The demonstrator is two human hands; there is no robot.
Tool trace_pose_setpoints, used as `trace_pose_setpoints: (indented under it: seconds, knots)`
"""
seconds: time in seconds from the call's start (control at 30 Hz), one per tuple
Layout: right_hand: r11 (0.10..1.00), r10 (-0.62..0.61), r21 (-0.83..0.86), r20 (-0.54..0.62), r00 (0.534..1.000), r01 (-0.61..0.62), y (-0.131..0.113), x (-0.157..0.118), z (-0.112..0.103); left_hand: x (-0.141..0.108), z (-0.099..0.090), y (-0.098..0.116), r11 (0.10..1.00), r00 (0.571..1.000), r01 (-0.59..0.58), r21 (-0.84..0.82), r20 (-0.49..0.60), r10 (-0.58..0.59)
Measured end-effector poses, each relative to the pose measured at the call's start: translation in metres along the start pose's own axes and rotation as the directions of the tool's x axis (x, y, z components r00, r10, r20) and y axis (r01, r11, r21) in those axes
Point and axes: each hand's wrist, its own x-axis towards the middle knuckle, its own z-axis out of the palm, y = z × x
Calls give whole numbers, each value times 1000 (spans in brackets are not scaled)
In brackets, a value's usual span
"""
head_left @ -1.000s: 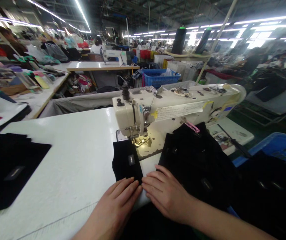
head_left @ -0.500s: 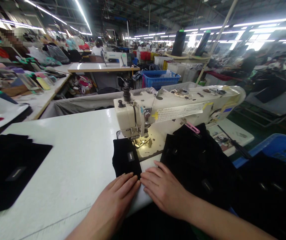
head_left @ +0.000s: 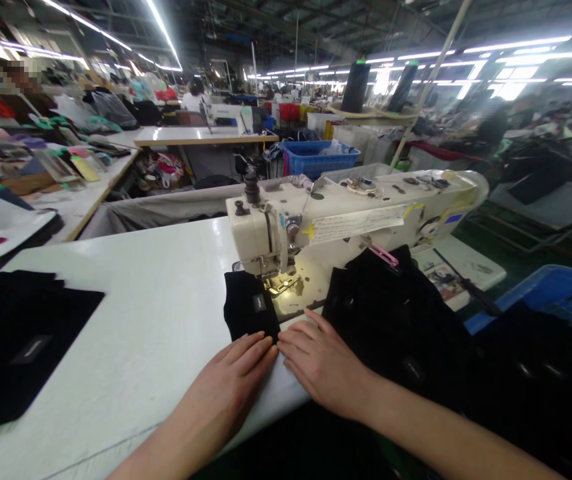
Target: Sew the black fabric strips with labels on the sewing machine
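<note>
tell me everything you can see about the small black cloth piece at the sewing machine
The black cloth piece looks like soft, matte fabric, with a small dark label bearing pale lettering near its right edge. It lies flat on the white table, its far right edge by the metal presser foot. The left hand rests on its near end; the right hand's fingertips are at its near right corner.

The black cloth point(head_left: 243, 307) lies beside a pink tool point(head_left: 384, 255).
</note>
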Motion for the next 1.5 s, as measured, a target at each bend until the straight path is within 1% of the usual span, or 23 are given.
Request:
trace_pose_setpoints:
  seconds: [0.17, 0.43, 0.6, 0.77, 1.0, 1.2, 1.37, 1.5]
  knots:
    - [1000, 2, -11, 2, 1000, -2, 3, 6, 0, 2, 0, -5, 1000, 1000, 17, -21, 3, -17]
    - [999, 20, -34, 11, 1000, -20, 7, 15, 1, 5, 6, -15, 998, 999, 48, -44, 7, -48]
    - [998, 34, -46, 18, 999, -33, 10, 19, 2, 10, 3, -20, 999, 999, 40, -19, 21, -40]
    - [997, 41, -64, 27, 999, -39, 13, 25, 4, 13, 3, -26, 999, 999, 45, -21, 8, -45]
    - [993, 69, -94, 11, 998, -67, 16, 36, 5, 21, -1, -36, 1000, 999, 25, -1, 39, -25]
    - [986, 100, -138, 7, 995, -98, 19, 43, 8, 24, 3, -46, 999, 999, 50, -15, 21, -50]
    - [977, 133, -170, 25, 991, -127, 21, 50, 8, 28, 6, -54, 998, 999, 42, -41, -13, -43]
    - [974, 145, -182, 26, 989, -138, 22, 55, 9, 31, 5, -58, 997, 998, 56, -51, 1, -56]
